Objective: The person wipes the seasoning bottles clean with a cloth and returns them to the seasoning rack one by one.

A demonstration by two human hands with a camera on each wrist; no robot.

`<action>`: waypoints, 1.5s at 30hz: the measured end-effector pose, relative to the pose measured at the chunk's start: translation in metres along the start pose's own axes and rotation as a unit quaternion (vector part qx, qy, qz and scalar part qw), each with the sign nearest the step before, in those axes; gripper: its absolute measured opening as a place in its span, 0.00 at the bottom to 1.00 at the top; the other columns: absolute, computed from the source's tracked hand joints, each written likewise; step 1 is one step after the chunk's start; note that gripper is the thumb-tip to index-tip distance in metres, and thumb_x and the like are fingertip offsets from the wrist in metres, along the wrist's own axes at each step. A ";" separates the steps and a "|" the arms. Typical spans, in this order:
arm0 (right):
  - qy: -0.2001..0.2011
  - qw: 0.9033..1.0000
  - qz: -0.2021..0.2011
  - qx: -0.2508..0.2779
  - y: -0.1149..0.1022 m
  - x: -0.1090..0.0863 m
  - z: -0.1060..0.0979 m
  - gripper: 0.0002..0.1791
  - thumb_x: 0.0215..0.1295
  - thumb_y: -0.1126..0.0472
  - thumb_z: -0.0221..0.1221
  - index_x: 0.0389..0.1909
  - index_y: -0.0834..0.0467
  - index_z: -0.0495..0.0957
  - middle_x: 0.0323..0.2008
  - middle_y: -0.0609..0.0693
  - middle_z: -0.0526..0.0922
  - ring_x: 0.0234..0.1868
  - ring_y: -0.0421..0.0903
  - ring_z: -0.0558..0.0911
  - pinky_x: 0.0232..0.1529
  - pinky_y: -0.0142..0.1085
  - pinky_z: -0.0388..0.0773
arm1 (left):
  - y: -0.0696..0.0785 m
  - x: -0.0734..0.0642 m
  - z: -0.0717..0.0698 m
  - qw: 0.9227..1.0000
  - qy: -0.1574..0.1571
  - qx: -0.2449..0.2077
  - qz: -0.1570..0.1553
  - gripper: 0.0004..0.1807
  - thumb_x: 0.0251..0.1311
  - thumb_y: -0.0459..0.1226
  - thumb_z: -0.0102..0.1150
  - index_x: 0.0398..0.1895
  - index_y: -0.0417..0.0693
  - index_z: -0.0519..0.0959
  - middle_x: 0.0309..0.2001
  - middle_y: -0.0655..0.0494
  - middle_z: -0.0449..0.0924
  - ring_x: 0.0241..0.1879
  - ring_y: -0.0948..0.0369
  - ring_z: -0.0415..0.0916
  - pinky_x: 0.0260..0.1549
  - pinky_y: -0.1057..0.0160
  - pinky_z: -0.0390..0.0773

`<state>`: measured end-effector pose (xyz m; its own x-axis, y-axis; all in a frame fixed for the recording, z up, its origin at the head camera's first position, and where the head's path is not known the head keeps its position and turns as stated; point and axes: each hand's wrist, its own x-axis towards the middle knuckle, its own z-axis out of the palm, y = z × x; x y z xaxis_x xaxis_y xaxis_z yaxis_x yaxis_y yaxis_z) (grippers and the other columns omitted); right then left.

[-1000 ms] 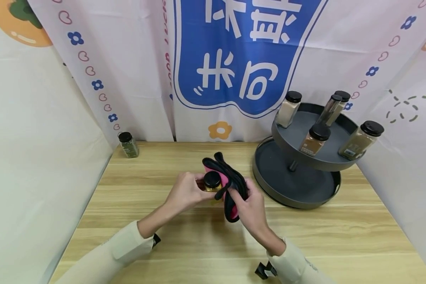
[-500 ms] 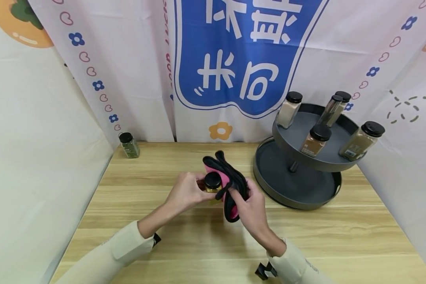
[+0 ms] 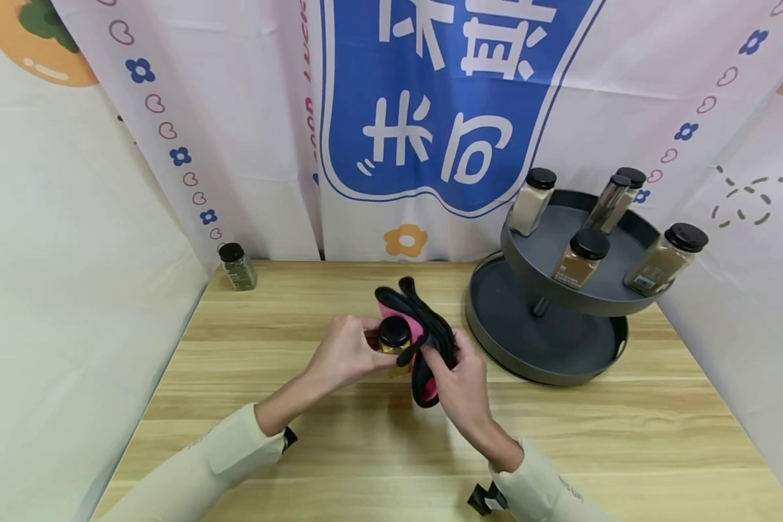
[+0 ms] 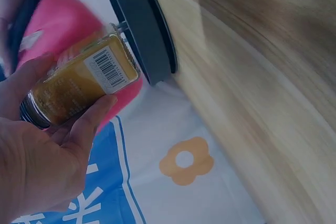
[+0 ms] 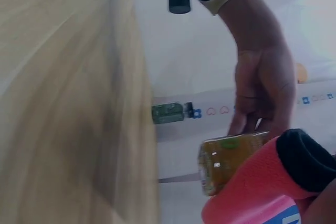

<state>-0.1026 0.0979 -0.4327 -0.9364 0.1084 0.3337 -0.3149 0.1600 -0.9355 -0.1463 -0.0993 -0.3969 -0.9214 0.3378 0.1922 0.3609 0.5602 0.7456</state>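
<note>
In the head view my left hand (image 3: 342, 355) grips a square glass spice jar (image 3: 394, 331) with a black lid, held over the table. The left wrist view shows yellow-brown contents and a barcode label on the jar (image 4: 79, 80), with thumb and fingers on opposite sides. My right hand (image 3: 463, 384) holds a folded pink cloth with black edging (image 3: 436, 333), its thumb pressed into the folds. Pink fabric lies right against the jar's side. In the right wrist view the bunched cloth (image 5: 252, 182) overlaps part of the jar (image 5: 226, 161).
A dark grey two-tier round rack (image 3: 541, 341) stands at the right. Several black-lidded spice jars, including one with reddish-brown powder (image 3: 581, 257), sit on its upper tier. A jar of green herbs (image 3: 238, 267) stands at the table's back left corner. Printed curtains enclose the wooden table (image 3: 287, 464).
The spice jar and my left hand have shifted very slightly right, toward the cloth. My right hand keeps its hold on the cloth almost unmoved.
</note>
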 end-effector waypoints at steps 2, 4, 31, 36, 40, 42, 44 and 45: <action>0.011 1.000 -0.018 0.018 -0.002 -0.001 -0.001 0.05 0.73 0.66 0.65 0.43 0.61 0.79 0.27 0.54 0.86 0.26 0.42 0.84 0.25 0.33 0.79 | 0.000 0.000 0.000 1.000 -0.002 0.003 0.002 0.15 0.46 0.38 0.85 0.35 0.42 0.90 0.26 0.59 0.88 0.21 0.70 0.74 0.23 0.70 0.74; 0.012 0.999 -0.025 0.023 -0.002 -0.002 -0.001 0.05 0.73 0.66 0.65 0.42 0.62 0.78 0.27 0.55 0.85 0.27 0.43 0.84 0.26 0.34 0.79 | 0.001 0.000 0.000 1.000 -0.004 0.001 0.004 0.16 0.45 0.38 0.85 0.35 0.42 0.90 0.27 0.58 0.88 0.22 0.70 0.74 0.23 0.70 0.75; 0.005 1.000 0.002 0.027 0.002 -0.008 -0.004 0.04 0.73 0.70 0.63 0.44 0.64 0.78 0.31 0.57 0.87 0.30 0.40 0.85 0.28 0.32 0.81 | 0.003 0.002 0.000 1.000 -0.017 0.007 0.003 0.16 0.44 0.39 0.86 0.33 0.43 0.89 0.24 0.61 0.86 0.21 0.70 0.74 0.21 0.70 0.74; 0.008 0.999 0.028 0.022 0.005 -0.010 -0.002 0.05 0.73 0.67 0.64 0.45 0.62 0.80 0.31 0.54 0.89 0.29 0.39 0.85 0.29 0.30 0.81 | 0.003 0.002 0.001 1.000 -0.017 0.008 0.004 0.17 0.44 0.39 0.86 0.35 0.42 0.90 0.24 0.60 0.86 0.21 0.70 0.74 0.22 0.70 0.74; 0.025 0.998 -0.019 0.047 0.001 -0.013 -0.003 0.05 0.73 0.71 0.62 0.46 0.65 0.79 0.31 0.56 0.87 0.29 0.41 0.86 0.28 0.32 0.82 | 0.000 0.002 0.004 0.999 -0.023 0.031 0.008 0.18 0.42 0.42 0.88 0.31 0.44 0.88 0.21 0.62 0.84 0.20 0.70 0.71 0.21 0.70 0.71; 0.018 0.999 -0.013 0.041 0.003 -0.014 -0.002 0.04 0.74 0.70 0.62 0.46 0.64 0.79 0.31 0.56 0.87 0.30 0.42 0.86 0.28 0.33 0.82 | 0.000 0.001 0.004 0.999 -0.025 0.023 0.005 0.17 0.43 0.41 0.87 0.31 0.44 0.88 0.22 0.62 0.84 0.20 0.70 0.73 0.21 0.70 0.73; 0.005 1.000 0.017 0.022 0.010 -0.014 0.000 0.04 0.74 0.69 0.63 0.46 0.63 0.79 0.32 0.55 0.89 0.31 0.41 0.86 0.29 0.32 0.82 | 0.000 0.000 0.004 1.000 -0.026 0.013 0.003 0.17 0.44 0.39 0.87 0.35 0.42 0.89 0.23 0.61 0.86 0.21 0.70 0.74 0.21 0.70 0.74; -0.001 0.999 0.034 0.015 0.013 -0.014 0.000 0.04 0.74 0.67 0.63 0.45 0.62 0.80 0.32 0.54 0.89 0.31 0.40 0.86 0.30 0.32 0.81 | 0.000 0.000 0.004 1.000 -0.028 0.010 0.002 0.18 0.44 0.39 0.86 0.37 0.42 0.90 0.24 0.60 0.86 0.21 0.70 0.75 0.21 0.70 0.74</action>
<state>-0.0937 0.0986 -0.4494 -0.9564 0.1155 0.2682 -0.2542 0.1224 -0.9594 -0.1461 -0.0966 -0.3997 -0.9109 0.3807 0.1589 0.3673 0.5731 0.7325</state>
